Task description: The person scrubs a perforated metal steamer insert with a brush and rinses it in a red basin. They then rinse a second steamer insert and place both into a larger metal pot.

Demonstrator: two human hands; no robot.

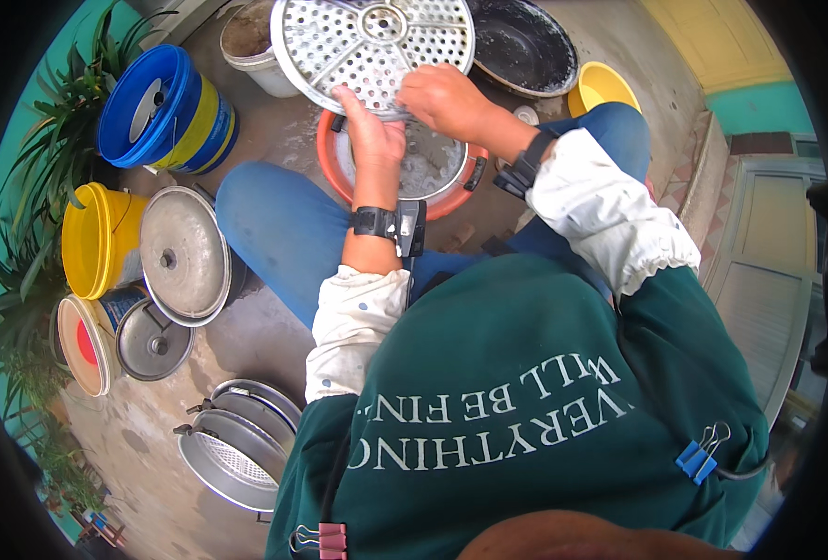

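Note:
A round perforated metal steamer plate [379, 49] is tilted up at the top centre. My left hand [372, 129] grips its lower rim, thumb on the holed face. Against the same face, near the rim, my right hand [442, 98] is curled; whether it holds a scrubber cannot be seen. Below both hands, between my knees, an orange basin [328, 150] surrounds a metal pot with black handles [456, 183] that holds greyish water. The plate's upper edge is cut off by the frame.
A black oval basin [526, 49] and a yellow bowl [603, 84] stand upper right. A white bucket [263, 70] is beyond the plate. Leftward are a blue bucket [169, 112], a yellow bucket [92, 241], a lidded pot [183, 255] and a pot lid [155, 343]. Metal steamer pans [239, 448] lie lower left.

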